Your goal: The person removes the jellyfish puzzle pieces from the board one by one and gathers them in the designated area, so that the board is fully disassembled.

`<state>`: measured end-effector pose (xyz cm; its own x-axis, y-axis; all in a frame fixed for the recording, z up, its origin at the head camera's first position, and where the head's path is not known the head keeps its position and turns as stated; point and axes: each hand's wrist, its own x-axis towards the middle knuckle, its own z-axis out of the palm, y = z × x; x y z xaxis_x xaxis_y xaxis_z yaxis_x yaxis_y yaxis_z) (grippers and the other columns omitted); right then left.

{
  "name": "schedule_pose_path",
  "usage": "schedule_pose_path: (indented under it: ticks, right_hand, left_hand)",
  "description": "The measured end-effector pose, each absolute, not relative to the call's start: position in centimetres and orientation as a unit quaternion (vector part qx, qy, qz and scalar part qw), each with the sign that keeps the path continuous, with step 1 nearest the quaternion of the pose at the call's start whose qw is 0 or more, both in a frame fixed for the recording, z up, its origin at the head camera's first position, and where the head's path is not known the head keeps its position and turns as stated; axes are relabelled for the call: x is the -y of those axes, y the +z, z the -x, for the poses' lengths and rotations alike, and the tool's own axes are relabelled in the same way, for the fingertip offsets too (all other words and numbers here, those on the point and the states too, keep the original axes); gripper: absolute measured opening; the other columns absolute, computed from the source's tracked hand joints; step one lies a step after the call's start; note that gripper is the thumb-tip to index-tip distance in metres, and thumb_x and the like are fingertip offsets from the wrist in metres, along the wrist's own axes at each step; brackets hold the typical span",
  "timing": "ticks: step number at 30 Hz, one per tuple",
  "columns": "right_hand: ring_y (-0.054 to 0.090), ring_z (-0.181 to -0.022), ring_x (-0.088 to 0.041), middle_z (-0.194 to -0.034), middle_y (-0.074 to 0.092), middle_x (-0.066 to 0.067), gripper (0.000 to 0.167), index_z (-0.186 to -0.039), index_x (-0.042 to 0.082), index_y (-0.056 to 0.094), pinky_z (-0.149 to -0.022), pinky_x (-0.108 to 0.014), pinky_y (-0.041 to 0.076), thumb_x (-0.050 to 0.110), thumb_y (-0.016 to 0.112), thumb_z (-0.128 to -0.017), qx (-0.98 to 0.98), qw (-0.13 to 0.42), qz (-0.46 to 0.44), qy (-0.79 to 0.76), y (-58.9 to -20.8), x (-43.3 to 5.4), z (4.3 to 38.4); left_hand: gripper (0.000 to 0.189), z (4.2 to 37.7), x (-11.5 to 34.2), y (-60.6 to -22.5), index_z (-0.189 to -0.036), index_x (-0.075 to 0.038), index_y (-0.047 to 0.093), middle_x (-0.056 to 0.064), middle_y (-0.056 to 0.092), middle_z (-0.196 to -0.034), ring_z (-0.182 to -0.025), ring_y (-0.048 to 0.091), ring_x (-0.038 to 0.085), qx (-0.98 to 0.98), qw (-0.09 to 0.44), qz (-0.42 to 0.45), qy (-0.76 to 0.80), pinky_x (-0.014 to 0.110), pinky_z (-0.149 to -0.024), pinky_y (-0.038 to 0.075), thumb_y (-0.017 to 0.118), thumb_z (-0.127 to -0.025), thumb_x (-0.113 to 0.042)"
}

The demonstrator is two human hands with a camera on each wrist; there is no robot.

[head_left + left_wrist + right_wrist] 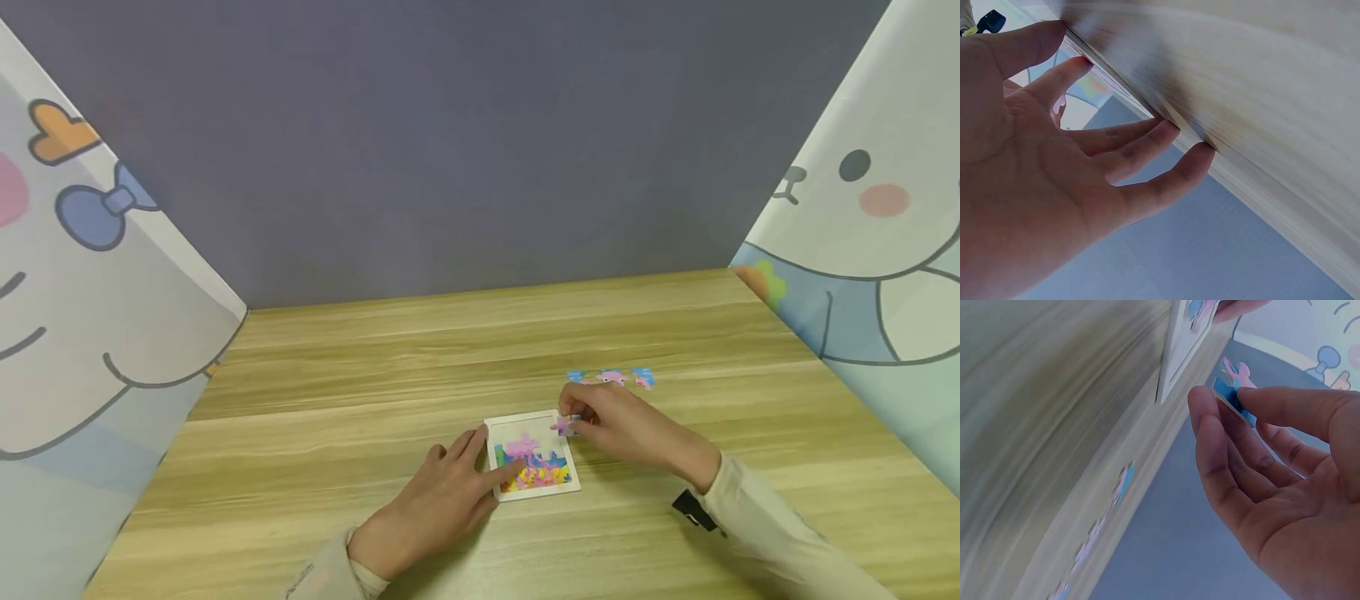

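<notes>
A small white-framed jigsaw puzzle [576, 482] lies on the table. Joined pink, yellow and blue pieces fill the lower part of its tray, while the upper part shows bare. My left hand [442, 500] rests at the frame's left side. Its index finger reaches over the joined pieces, and the left wrist view shows the fingers spread, with tips on the frame and table. Between thumb and fingertips, my right hand [626, 427] pinches a pink and blue puzzle piece [1244, 376], raised by the frame's upper right corner.
Beyond the right hand, a short row of loose puzzle pieces [612, 377] lies on the wooden table [337, 375]. A grey wall [480, 150] stands at the back, with cartoon-printed panels at left [90, 333] and right [885, 275]. A black tag [694, 510] hangs by the right sleeve.
</notes>
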<state>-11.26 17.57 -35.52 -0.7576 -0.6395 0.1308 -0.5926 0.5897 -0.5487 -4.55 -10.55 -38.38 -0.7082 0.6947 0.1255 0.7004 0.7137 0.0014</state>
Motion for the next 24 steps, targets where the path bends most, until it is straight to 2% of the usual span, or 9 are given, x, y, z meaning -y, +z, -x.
schedule_pose_path:
  ticks: [6,13,19,24]
  right_hand:
    - [0.052,-0.069,-0.002,-0.079,0.059,0.01,0.018,-0.094,0.015,0.06,-0.063,-0.024,0.048,-0.002,0.067,-0.09,-0.899,0.015,0.332,-0.285,-35.1,-19.4,11.3]
    - [0.055,-0.07,-0.002,-0.079,0.061,0.008,0.02,-0.094,0.014,0.061,-0.062,-0.024,0.048,-0.005,0.067,-0.088,-0.906,0.003,0.303,-0.296,-34.5,-21.4,11.7]
    - [0.055,-0.071,-0.004,-0.079,0.062,0.007,0.017,-0.094,0.013,0.062,-0.062,-0.024,0.049,-0.002,0.067,-0.089,-0.916,0.011,0.281,-0.285,-34.4,-22.6,12.2]
    - [0.058,-0.073,-0.005,-0.08,0.063,0.006,0.016,-0.093,0.013,0.062,-0.062,-0.025,0.049,-0.001,0.069,-0.089,-0.921,0.02,0.269,-0.281,-34.3,-23.8,12.7]
  left_hand:
    - [0.046,4.6,10.5,-38.2,-0.14,-0.036,0.057,0.027,0.05,-0.139,-0.126,0.054,0.035,0.922,0.062,0.381,-0.029,0.052,-0.078,0.052,0.063,-0.096,-0.025]
    - [0.046,4.5,10.5,-38.4,-0.141,-0.036,0.056,0.026,0.049,-0.14,-0.127,0.053,0.035,0.923,0.056,0.379,-0.031,0.051,-0.08,0.051,0.06,-0.097,-0.025]
    - [0.046,4.6,10.6,-38.4,-0.14,-0.035,0.057,0.027,0.05,-0.139,-0.126,0.054,0.035,0.921,0.069,0.383,-0.032,0.051,-0.078,0.052,0.063,-0.096,-0.024]
    - [0.046,4.5,10.5,-38.3,-0.142,-0.035,0.056,0.027,0.049,-0.14,-0.127,0.054,0.036,0.921,0.059,0.383,-0.029,0.052,-0.079,0.053,0.061,-0.098,-0.025]
